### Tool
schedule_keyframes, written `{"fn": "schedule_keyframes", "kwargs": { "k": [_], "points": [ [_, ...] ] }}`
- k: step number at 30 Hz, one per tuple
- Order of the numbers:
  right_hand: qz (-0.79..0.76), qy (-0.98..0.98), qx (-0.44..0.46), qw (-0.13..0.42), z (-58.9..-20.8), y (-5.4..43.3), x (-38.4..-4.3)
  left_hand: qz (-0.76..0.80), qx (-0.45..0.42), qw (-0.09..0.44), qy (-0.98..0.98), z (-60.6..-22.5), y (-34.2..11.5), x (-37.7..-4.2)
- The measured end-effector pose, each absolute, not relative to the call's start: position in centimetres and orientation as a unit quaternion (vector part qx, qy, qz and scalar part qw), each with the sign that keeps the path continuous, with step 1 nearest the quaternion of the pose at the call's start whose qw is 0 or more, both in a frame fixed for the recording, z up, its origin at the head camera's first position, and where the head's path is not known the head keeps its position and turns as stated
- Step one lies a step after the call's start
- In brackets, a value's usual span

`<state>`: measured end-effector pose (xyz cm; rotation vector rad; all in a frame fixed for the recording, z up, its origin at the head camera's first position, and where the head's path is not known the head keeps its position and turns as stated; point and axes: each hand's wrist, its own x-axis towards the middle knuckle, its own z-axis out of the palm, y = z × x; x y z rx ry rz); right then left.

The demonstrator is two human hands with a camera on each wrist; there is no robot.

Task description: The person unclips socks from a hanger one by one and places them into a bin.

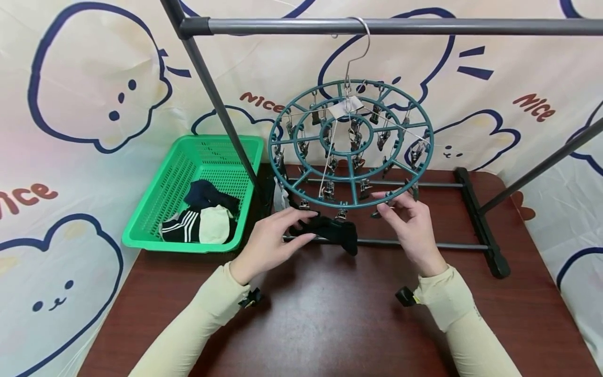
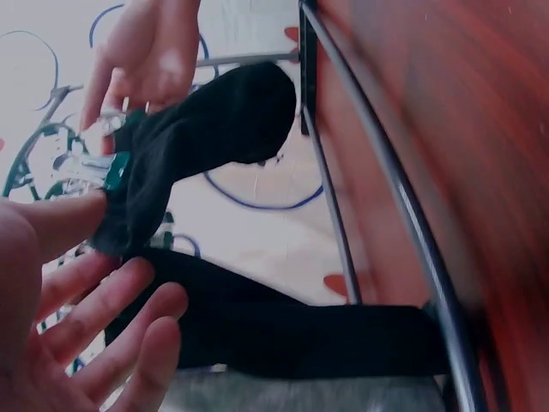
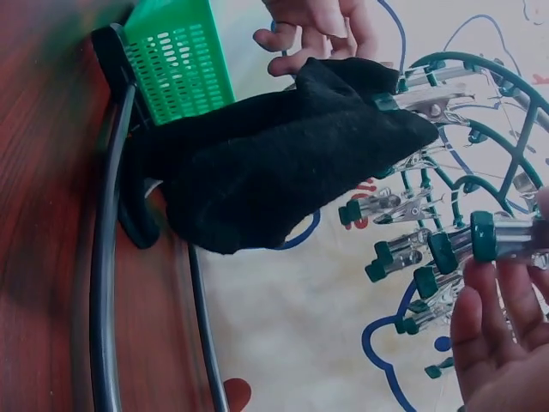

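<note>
A black sock (image 1: 336, 230) hangs from a metal clip with green tips (image 2: 116, 172) at the front of the round green drying hanger (image 1: 353, 204). My left hand (image 1: 278, 235) is at the sock's left side, fingers apart, its thumb close to the clipped end. In the right wrist view the left hand (image 3: 322, 26) shows behind the sock. My right hand (image 1: 414, 228) pinches another clip (image 3: 493, 238) at the hanger's front right rim. A second dark piece of fabric (image 2: 300, 330) hangs below the sock in the left wrist view.
A green basket (image 1: 141, 220) with several socks (image 1: 214, 225) stands at the left. The hanger hooks onto a grey rail (image 1: 282, 26) of a rack whose black foot (image 1: 485, 230) rests on the brown table (image 1: 330, 314). A pale grey item (image 1: 280, 196) hangs at the hanger's left.
</note>
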<state>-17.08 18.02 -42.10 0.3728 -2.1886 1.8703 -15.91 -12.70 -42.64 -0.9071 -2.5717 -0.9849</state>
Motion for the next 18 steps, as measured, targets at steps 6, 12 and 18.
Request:
{"fn": "schedule_keyframes", "kwargs": {
  "k": [6,12,18],
  "points": [
    [0.642,-0.751,0.113,0.104,-42.3,18.1,-17.4,-0.367,-0.325,0.143,-0.860,-42.7,-11.2,-15.9],
    [0.589,-0.802,0.090,0.039,-42.5,18.2,-17.4,-0.370,-0.328,0.133,-0.859,-42.5,-10.3,-15.7],
    [0.588,-0.799,0.123,0.021,-42.3,18.0,-16.7,-0.349,-0.341,0.122,-0.864,-43.1,-9.0,-15.5]
  ]
}}
